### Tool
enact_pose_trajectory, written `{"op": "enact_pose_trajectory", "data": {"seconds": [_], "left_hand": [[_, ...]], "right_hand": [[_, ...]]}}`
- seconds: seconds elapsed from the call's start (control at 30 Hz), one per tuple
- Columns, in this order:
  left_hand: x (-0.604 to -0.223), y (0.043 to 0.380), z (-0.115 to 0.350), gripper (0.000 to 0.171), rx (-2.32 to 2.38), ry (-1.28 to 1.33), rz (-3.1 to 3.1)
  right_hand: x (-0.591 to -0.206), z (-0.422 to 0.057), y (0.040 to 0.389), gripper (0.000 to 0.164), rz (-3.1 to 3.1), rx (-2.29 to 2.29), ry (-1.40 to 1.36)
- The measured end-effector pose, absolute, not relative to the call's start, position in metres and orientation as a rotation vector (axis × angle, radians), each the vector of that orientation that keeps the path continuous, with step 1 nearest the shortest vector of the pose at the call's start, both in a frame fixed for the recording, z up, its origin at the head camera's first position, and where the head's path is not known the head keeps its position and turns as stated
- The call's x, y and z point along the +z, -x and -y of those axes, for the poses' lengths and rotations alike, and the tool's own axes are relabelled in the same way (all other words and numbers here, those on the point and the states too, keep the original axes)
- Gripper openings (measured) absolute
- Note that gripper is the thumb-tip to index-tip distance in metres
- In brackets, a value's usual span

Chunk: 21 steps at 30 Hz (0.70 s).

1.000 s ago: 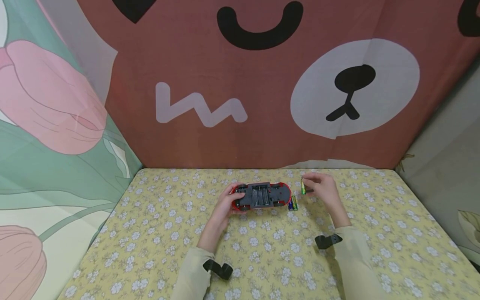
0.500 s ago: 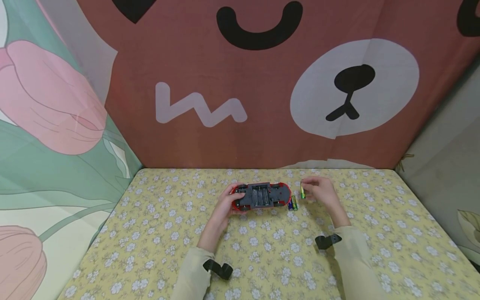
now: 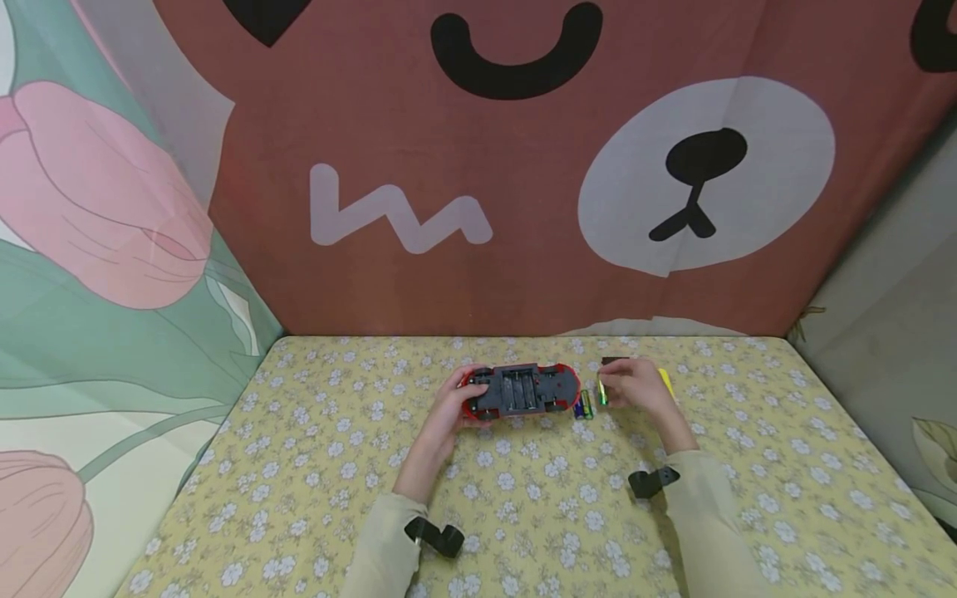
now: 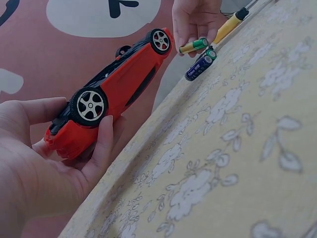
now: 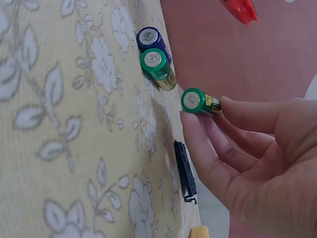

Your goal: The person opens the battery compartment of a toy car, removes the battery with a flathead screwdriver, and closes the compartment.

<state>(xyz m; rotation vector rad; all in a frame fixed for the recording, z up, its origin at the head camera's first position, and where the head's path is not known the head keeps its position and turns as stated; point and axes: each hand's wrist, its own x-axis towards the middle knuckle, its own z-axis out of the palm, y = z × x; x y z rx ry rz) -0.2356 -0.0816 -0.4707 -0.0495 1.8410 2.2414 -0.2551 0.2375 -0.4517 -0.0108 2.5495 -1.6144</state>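
Note:
My left hand point(image 3: 446, 413) grips one end of a red toy car point(image 4: 132, 74), held upside down over the table. In the head view its black underside faces up, with an uncovered battery compartment point(image 3: 519, 389) in the middle. Thumb and fingertips of my right hand point(image 3: 649, 389) pinch a green-and-gold battery point(image 5: 193, 101), just right of the car. Two more batteries lie side by side on the cloth between car and right hand: a dark blue one point(image 5: 148, 37) and a green-and-gold one point(image 5: 156, 62).
A small black battery cover point(image 5: 184, 171) lies on the floral tablecloth point(image 3: 508, 515), beyond the right hand. Partly behind that hand is a yellow-handled screwdriver point(image 4: 230, 26). A printed fabric wall point(image 3: 449, 291) stands along the table's far edge.
My right hand has come slightly nearer to me with the battery and shifted its hold, uncovering the black cover and the yellow handle. The left hand and car stay put.

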Motion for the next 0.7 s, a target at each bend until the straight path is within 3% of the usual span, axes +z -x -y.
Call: {"op": "enact_pose_trajectory", "data": {"seconds": [0.7], "left_hand": [[-0.4705, 0.2374, 0.0830, 0.050, 2.253, 0.047, -1.811]], "right_hand": [[-0.4604, -0.2375, 0.2581, 0.030, -2.490, -1.532, -0.005]]}}
